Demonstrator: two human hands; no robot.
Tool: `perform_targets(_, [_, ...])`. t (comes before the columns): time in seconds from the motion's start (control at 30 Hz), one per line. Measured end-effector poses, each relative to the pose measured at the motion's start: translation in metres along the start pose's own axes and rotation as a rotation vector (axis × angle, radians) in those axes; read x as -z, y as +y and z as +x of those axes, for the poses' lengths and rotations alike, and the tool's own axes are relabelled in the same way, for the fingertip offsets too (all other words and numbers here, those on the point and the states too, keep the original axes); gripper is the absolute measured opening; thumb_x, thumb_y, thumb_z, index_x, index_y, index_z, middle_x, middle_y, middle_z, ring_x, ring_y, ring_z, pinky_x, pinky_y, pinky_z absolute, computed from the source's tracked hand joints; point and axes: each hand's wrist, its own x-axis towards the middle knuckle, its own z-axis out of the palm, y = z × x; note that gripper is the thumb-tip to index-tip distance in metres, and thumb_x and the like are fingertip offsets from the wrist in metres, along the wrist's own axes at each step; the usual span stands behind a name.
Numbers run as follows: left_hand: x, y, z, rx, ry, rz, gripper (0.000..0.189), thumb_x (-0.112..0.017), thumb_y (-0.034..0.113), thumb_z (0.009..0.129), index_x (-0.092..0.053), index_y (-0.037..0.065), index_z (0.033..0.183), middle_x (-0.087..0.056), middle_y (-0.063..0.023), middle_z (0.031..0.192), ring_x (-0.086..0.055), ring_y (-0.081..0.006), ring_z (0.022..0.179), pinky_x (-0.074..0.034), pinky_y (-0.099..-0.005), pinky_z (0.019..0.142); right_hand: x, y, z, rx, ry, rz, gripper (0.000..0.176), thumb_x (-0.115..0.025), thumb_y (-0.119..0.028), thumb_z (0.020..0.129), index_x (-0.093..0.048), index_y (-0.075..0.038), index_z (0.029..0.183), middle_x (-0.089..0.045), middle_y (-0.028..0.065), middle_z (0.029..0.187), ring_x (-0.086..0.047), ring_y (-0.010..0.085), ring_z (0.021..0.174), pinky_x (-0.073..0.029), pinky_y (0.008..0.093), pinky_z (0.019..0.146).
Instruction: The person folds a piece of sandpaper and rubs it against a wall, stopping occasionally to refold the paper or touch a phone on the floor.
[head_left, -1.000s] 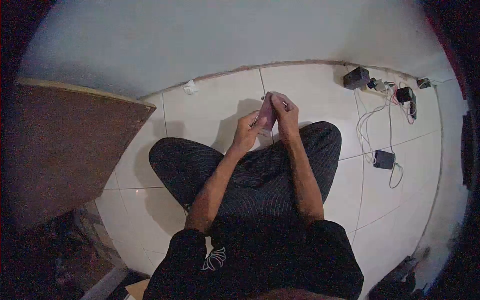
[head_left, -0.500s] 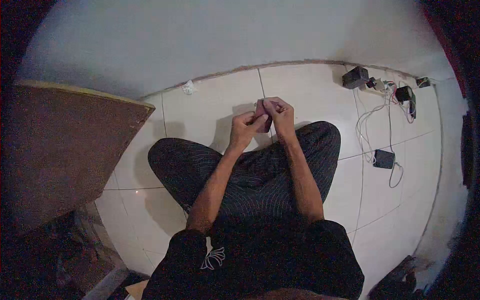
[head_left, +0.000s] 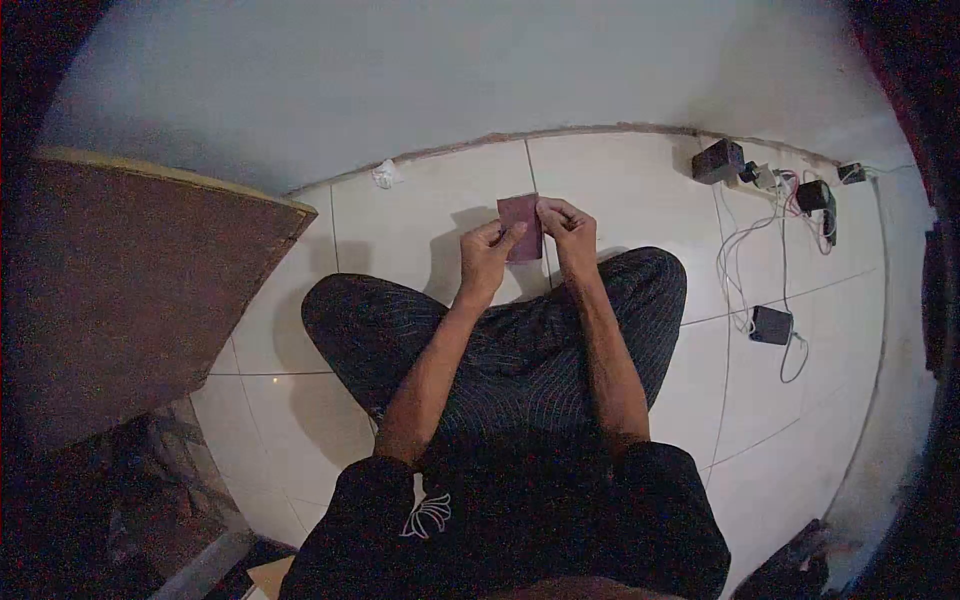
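Note:
A flat maroon rectangle (head_left: 521,212), like a small folded sheet or thin booklet, is held up over the floor in front of my crossed legs. My left hand (head_left: 484,262) grips its lower left side, the thumb lying across its face. At its upper right edge my right hand (head_left: 568,230) has thumb and forefinger pinched together on the rim. Most of the broad face shows, with no readable marks on it. The fingers behind it are hidden.
A brown board (head_left: 150,300) stands at the left. Crumpled white paper (head_left: 384,175) lies by the wall. On the right are a black box (head_left: 718,161), plugs and tangled cables (head_left: 735,260), and a black adapter (head_left: 771,325) on the tiles (head_left: 640,190).
My right thumb has come off the face of the maroon piece to its right edge. More of that face shows, and it looks flatter and wider.

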Motion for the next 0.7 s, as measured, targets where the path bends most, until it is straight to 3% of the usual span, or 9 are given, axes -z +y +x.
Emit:
perform_targets(0.13, [-0.006, 0.005, -0.003, -0.053, -0.002, -0.034, 0.025, -0.067, 0.024, 0.088, -0.068, 0.0, 0.089, -0.065, -0.0009, 0.076, -0.056, -0.0069, 0.063, -0.048, -0.026, 0.057, -0.001, 0.006, 0.002, 0.09, 0.038, -0.078, 0.024, -0.064, -0.017, 0.089, -0.067, 0.004, 0.101, -0.068, 0.007, 0.09, -0.06, 0.0126, 0.083, -0.049, 0.0277, 0.078])
perform_targets(0.2, [-0.007, -0.003, 0.001, -0.044, 0.031, -0.069, 0.022, -0.069, 0.021, 0.087, -0.069, 0.0, 0.082, -0.062, 0.0021, 0.07, -0.049, -0.004, 0.063, -0.043, -0.0227, 0.056, -0.001, 0.008, 0.004, 0.133, 0.044, -0.133, 0.023, -0.064, -0.017, 0.089, -0.068, 0.003, 0.099, -0.068, 0.0066, 0.088, -0.059, 0.012, 0.082, -0.049, 0.0276, 0.078])
perform_targets(0.33, [-0.007, 0.025, -0.01, -0.007, 0.011, -0.198, 0.021, -0.068, 0.019, 0.088, -0.068, -0.002, 0.084, -0.064, 0.0006, 0.075, -0.054, -0.0048, 0.067, -0.048, -0.0237, 0.06, -0.004, 0.001, 0.001, 0.073, 0.053, -0.086, 0.024, -0.064, -0.018, 0.089, -0.068, 0.003, 0.099, -0.068, 0.0069, 0.088, -0.059, 0.0115, 0.083, -0.048, 0.0272, 0.079])
perform_targets(0.53, [-0.011, 0.021, -0.008, 0.003, 0.041, -0.294, 0.022, -0.065, 0.018, 0.09, -0.064, -0.002, 0.097, -0.065, -0.003, 0.086, -0.057, -0.0059, 0.074, -0.049, -0.0242, 0.064, -0.002, 0.0, 0.002, 0.026, -0.006, -0.004, 0.022, -0.064, -0.015, 0.089, -0.067, 0.002, 0.103, -0.069, 0.0079, 0.093, -0.06, 0.0121, 0.086, -0.048, 0.027, 0.081])
perform_targets(0.6, [-0.011, 0.022, -0.01, -0.006, 0.022, -0.349, 0.029, -0.065, 0.023, 0.09, -0.061, -0.002, 0.105, -0.064, -0.0043, 0.09, -0.057, -0.0078, 0.079, -0.05, -0.0255, 0.068, -0.001, 0.002, 0.001, 0.021, -0.028, -0.007, 0.027, -0.064, -0.015, 0.089, -0.064, 0.001, 0.111, -0.068, 0.0089, 0.097, -0.061, 0.0137, 0.089, -0.049, 0.0285, 0.081])
perform_targets(0.7, [-0.01, 0.015, -0.004, -0.055, 0.017, -0.197, 0.037, -0.062, 0.03, 0.091, -0.057, 0.0, 0.112, -0.063, -0.0057, 0.097, -0.058, -0.0095, 0.084, -0.05, -0.0277, 0.072, -0.001, 0.005, 0.003, -0.048, -0.052, 0.041, 0.032, -0.063, -0.014, 0.089, -0.06, 0.0, 0.118, -0.067, 0.0095, 0.103, -0.061, 0.0152, 0.092, -0.05, 0.0297, 0.082])
